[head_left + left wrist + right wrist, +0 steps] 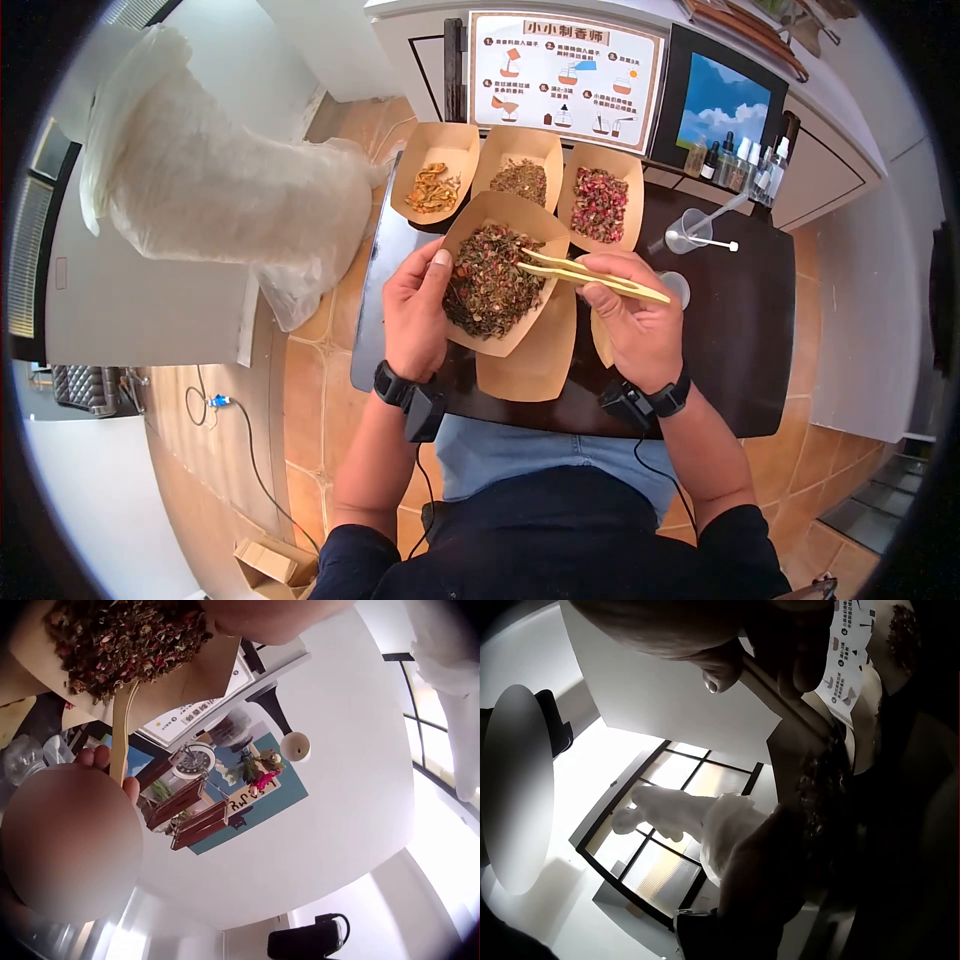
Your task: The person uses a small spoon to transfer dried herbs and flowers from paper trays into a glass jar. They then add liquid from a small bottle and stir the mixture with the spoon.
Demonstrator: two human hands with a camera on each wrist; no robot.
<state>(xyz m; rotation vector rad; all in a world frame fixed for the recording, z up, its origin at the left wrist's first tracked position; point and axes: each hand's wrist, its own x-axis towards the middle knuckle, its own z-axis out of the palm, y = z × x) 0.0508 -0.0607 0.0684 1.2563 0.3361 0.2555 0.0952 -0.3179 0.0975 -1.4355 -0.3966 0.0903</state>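
Note:
In the head view a kraft paper tray (pixel 524 215) filled with mixed dried petals and leaves (pixel 492 285) is held raised and tilted. The left hand (pixel 418 310) grips its left edge, thumb on top. The right hand (pixel 640 325) pinches yellow-green tweezers (pixel 600 280), whose tips touch the mix at its upper right. The left wrist view shows the tweezers (pixel 124 735) reaching the petals (pixel 127 645). In the dark right wrist view the tweezers (pixel 780 697) run from the right hand (pixel 667 630) to the mix.
Behind stand three trays, with yellowish pieces (pixel 433 188), brown bits (pixel 520 181) and red petals (pixel 600 205). An empty tray (pixel 530 365) lies below the held one. To the right are a plastic cup (pixel 688 232) with a dropper, another cup and several small bottles (pixel 735 165).

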